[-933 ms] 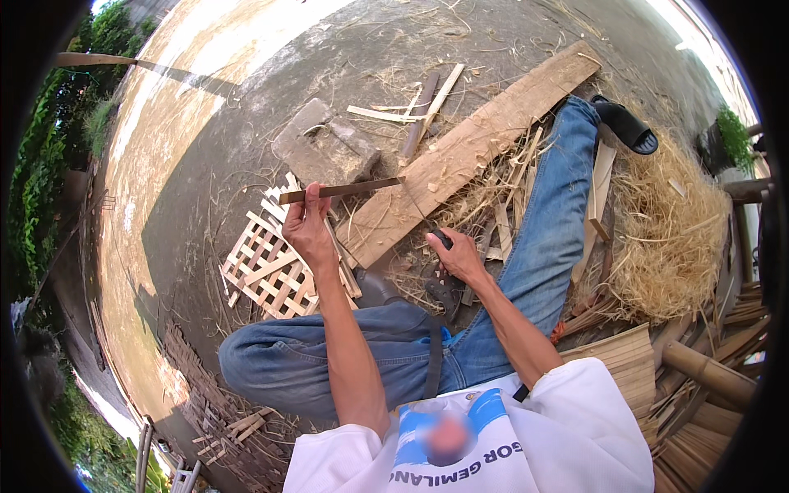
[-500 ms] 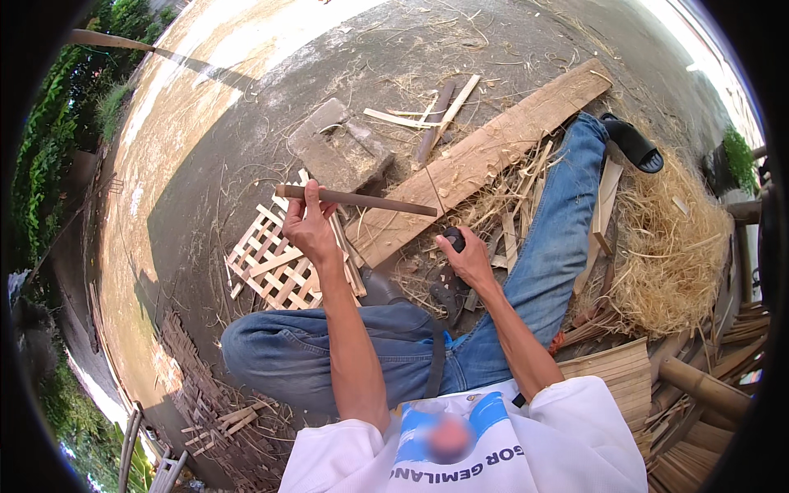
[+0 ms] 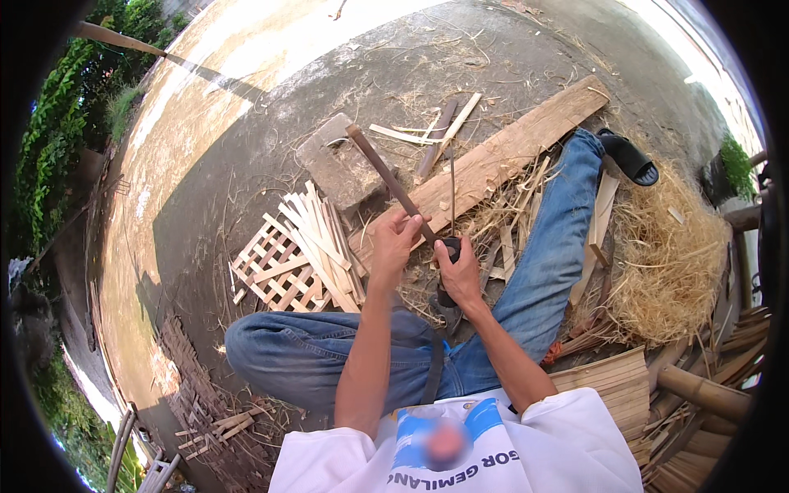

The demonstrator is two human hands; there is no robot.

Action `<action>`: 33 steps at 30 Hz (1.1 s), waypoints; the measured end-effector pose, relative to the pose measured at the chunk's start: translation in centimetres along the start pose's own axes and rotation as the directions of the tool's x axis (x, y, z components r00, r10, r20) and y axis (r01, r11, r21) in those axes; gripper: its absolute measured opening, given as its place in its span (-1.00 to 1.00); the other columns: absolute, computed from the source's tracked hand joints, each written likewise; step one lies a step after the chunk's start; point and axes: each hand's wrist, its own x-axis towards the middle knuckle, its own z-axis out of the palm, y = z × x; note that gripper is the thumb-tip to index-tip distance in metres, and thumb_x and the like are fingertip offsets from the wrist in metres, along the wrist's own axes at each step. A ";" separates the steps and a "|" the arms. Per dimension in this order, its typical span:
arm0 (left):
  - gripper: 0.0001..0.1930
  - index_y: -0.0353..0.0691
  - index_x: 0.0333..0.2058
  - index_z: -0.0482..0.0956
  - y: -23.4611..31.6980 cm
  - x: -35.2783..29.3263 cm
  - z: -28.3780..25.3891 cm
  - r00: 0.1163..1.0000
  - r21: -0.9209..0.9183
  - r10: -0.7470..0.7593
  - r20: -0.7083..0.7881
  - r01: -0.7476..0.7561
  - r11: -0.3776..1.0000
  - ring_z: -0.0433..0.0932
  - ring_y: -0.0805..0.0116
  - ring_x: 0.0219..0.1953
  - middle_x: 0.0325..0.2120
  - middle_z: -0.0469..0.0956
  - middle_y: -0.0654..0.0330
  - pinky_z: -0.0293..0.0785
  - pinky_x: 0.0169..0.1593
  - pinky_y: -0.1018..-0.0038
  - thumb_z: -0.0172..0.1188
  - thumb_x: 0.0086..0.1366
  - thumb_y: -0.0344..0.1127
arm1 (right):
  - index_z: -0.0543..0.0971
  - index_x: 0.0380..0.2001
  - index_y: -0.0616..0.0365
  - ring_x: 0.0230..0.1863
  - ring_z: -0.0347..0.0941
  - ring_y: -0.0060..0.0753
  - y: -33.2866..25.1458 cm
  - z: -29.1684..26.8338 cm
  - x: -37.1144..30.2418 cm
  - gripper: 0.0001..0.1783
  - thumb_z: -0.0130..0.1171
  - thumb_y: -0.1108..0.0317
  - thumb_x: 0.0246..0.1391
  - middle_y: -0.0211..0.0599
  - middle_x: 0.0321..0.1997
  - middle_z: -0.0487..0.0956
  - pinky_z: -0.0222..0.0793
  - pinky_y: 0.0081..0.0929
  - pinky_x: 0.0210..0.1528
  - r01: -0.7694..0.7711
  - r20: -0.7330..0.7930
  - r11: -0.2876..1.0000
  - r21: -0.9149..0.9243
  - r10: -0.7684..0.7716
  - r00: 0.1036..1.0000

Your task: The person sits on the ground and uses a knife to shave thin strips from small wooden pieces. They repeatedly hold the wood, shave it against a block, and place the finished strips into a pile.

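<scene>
My left hand [image 3: 394,251] pinches a brown bamboo strip [image 3: 380,164] near its lower end. The strip slants up and away to the left, its far end over a concrete block. Close beside it, my right hand [image 3: 462,275] is closed round the black handle of a knife [image 3: 451,193]. The thin blade stands up from the fist, seen almost edge-on. The strip's lower end meets the knife handle at the right thumb; whether the blade touches it I cannot tell. Left of my hands lie a woven bamboo lattice [image 3: 265,267] and a bundle of loose pale strips [image 3: 316,226].
A long wooden plank [image 3: 514,152] runs diagonally beyond my hands, with shavings on it. The concrete block [image 3: 329,168] sits by its left side. My outstretched leg [image 3: 551,222] lies to the right, beside a heap of fine shavings [image 3: 657,271]. Bamboo poles [image 3: 699,386] stand at lower right.
My left hand has moved right and nearer, shifting its grip to the strip's other end. The strip has swung from nearly level to steep. The knife blade now points straighter up.
</scene>
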 end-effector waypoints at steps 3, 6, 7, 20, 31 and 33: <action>-0.63 -0.32 0.19 0.47 1.3 -0.9 1.9 0.996 -0.081 0.059 -0.070 -0.065 0.995 0.69 0.40 -0.27 -0.18 0.64 0.16 0.68 -0.13 0.42 0.14 0.52 -0.29 | 0.42 0.04 0.31 -0.26 0.66 -0.16 -1.6 -1.5 -0.5 -0.50 0.22 0.09 0.30 -0.03 -0.32 0.68 0.50 -0.23 -0.18 0.101 0.014 0.995 -0.011 -0.101 0.995; -0.65 -0.31 0.19 0.47 2.5 -1.5 1.3 0.997 -0.116 0.053 -0.049 -0.058 0.992 0.60 0.50 -0.48 -0.32 0.58 0.22 0.58 -0.44 0.58 0.10 0.54 -0.27 | 0.48 -0.03 0.24 -0.30 0.67 -0.13 -2.2 -3.8 0.3 -0.58 0.27 0.13 0.24 -0.07 -0.36 0.68 0.51 -0.23 -0.22 0.158 0.037 0.987 -0.035 -0.157 0.987; -0.61 -0.32 0.23 0.44 3.1 -1.8 1.6 0.998 -0.153 0.018 -0.065 -0.028 0.988 0.47 0.60 -0.61 -0.39 0.54 0.25 0.33 -0.64 0.68 0.13 0.53 -0.27 | 0.50 -0.07 0.22 -0.32 0.67 -0.13 -2.7 -4.6 0.7 -0.60 0.29 0.14 0.22 -0.09 -0.36 0.68 0.51 -0.23 -0.24 0.191 0.039 0.974 -0.120 -0.187 0.982; -0.52 -0.30 0.39 0.29 6.3 -8.1 4.3 0.997 0.001 -0.074 -0.012 0.074 0.997 0.29 0.68 -0.67 -0.46 0.48 0.32 0.13 -0.66 0.68 0.02 0.55 -0.37 | 0.64 -0.40 0.04 -0.51 0.54 -0.01 -2.8 -7.3 2.9 -0.78 0.29 0.13 0.09 -0.14 -0.60 0.54 0.42 -0.18 -0.44 0.353 0.114 0.800 -0.485 -0.342 0.933; -0.46 -0.35 0.40 0.25 5.0 -10.0 3.9 0.992 -0.065 -0.127 0.017 0.128 0.990 0.25 0.70 -0.68 -0.45 0.49 0.33 0.10 -0.67 0.69 0.09 0.52 -0.40 | 0.58 -0.49 0.07 -0.54 0.55 -0.01 -4.0 -8.2 3.4 -0.76 0.27 0.14 0.03 -0.17 -0.61 0.55 0.44 -0.16 -0.45 0.423 0.185 0.774 -0.472 -0.382 0.906; -0.47 -0.34 0.40 0.26 5.1 -10.3 3.7 0.991 -0.071 -0.129 0.028 0.130 0.989 0.25 0.70 -0.69 -0.46 0.48 0.33 0.11 -0.67 0.69 0.09 0.52 -0.40 | 0.59 -0.48 0.07 -0.55 0.55 -0.03 -3.4 -8.2 3.9 -0.75 0.27 0.13 0.05 -0.17 -0.63 0.53 0.43 -0.16 -0.46 0.394 0.167 0.773 -0.497 -0.360 0.918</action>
